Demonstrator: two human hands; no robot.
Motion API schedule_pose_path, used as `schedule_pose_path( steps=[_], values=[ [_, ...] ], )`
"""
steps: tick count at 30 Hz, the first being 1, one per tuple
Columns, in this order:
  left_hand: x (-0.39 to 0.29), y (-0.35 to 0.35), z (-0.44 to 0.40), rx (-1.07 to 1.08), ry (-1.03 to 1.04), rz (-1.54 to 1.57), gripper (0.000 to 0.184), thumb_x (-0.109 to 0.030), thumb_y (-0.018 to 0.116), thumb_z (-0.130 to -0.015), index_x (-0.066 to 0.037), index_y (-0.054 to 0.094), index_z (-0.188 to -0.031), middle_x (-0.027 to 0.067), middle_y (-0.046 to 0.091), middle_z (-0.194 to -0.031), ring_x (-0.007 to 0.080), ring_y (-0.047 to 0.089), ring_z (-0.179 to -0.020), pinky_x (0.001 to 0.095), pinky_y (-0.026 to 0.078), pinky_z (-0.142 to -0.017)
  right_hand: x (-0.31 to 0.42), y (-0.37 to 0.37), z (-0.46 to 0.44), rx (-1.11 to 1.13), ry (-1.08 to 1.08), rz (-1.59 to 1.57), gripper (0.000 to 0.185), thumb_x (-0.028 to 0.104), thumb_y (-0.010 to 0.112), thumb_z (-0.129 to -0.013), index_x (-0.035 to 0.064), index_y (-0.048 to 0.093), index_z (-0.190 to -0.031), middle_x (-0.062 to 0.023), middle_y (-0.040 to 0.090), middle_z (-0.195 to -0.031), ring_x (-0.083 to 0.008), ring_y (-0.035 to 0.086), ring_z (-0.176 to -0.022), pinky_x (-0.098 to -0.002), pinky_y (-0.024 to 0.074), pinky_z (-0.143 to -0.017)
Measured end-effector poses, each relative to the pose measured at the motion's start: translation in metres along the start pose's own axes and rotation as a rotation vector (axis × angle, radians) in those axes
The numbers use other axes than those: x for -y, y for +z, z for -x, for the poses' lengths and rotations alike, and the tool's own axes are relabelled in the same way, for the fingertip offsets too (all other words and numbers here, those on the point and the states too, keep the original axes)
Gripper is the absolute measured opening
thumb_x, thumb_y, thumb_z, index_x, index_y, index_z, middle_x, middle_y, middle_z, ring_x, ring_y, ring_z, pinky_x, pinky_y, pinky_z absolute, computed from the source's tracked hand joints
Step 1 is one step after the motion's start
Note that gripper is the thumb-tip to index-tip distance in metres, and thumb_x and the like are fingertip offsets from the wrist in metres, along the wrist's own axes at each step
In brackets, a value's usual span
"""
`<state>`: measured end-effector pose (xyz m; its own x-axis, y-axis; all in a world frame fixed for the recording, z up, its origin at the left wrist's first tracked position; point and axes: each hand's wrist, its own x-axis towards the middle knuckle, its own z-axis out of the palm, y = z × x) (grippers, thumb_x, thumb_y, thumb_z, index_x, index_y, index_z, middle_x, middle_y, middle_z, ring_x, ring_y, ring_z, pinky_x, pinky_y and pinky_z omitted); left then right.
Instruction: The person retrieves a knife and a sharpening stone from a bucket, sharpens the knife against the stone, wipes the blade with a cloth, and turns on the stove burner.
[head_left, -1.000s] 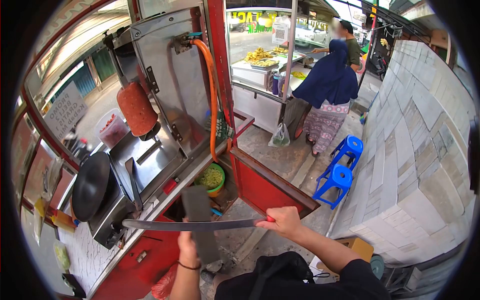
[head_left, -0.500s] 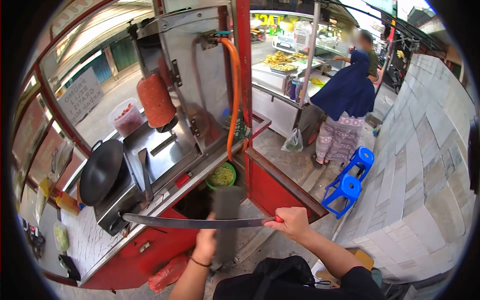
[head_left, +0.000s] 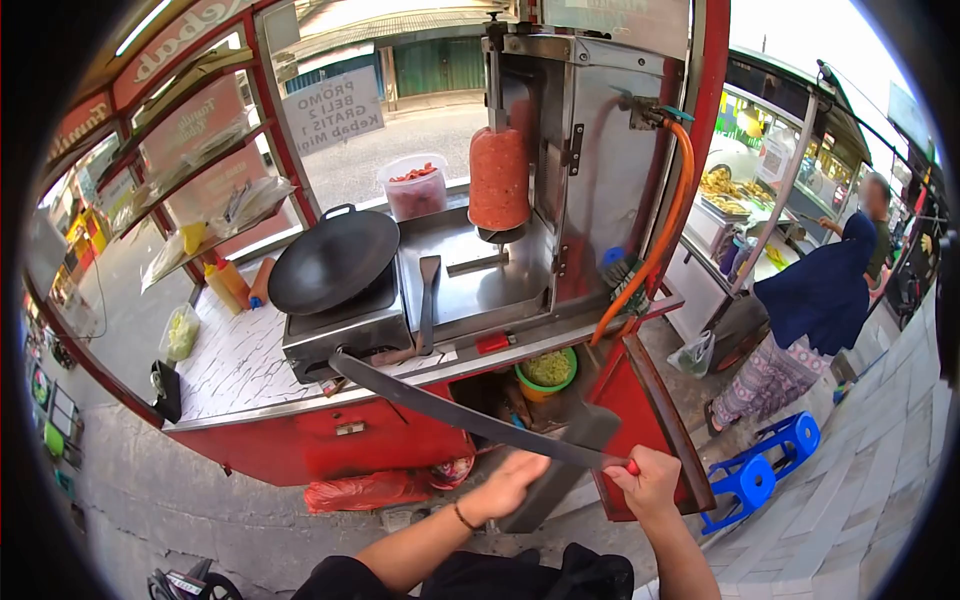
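The knife (head_left: 450, 409) is up in front of you, off the near edge of the bench (head_left: 235, 360), its blade running from your right hand (head_left: 648, 482) up and leftward until the tip shows against the burner (head_left: 350, 345); whether they touch, you can't tell. What counts is the crossing: the slab (head_left: 545, 493) slants the other way, lower left to upper right, and the blade passes over it close to the handle end. That crossing sits between your hands, nearer the left, though blur hides whether steel meets slab.

Your right hand is closed in a fist round the red handle. Your left hand (head_left: 505, 485) grips the slab along its left side, with some fingers hidden.

The blade is long, narrow, dark metal with a gentle curve; the slab is a matte grey oblong, flat and straight-sided. Beyond, the bench top is white with dark veining, over a glossy red front. By its far edge stand a black, rounded wok (head_left: 335, 262), a translucent tub (head_left: 415, 190) and a rough, reddish column of meat (head_left: 498, 180) above a shiny steel tray (head_left: 480, 285). An orange hose (head_left: 680, 210) hangs at the right end.
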<state>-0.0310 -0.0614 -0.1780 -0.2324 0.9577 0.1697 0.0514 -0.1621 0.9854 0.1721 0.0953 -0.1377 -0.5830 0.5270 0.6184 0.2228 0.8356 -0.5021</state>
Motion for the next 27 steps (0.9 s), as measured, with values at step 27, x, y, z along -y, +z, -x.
schedule_pose_path(
  steps=[27],
  values=[
    [0.001,-0.002,-0.015,0.015,-0.049,0.268,0.048,-0.033,0.045,-0.107,0.002,0.053,-0.139,0.007,0.064,-0.126,0.0146,0.055,-0.119,0.0289,0.04,-0.104,-0.003,-0.016,-0.013,0.048,0.052,0.089,0.057,0.049,0.078,-0.08,0.0081,0.044,-0.059,-0.0118,0.047,-0.053,-0.0317,0.051,-0.048,-0.0397,0.0375,-0.045]
  ],
)
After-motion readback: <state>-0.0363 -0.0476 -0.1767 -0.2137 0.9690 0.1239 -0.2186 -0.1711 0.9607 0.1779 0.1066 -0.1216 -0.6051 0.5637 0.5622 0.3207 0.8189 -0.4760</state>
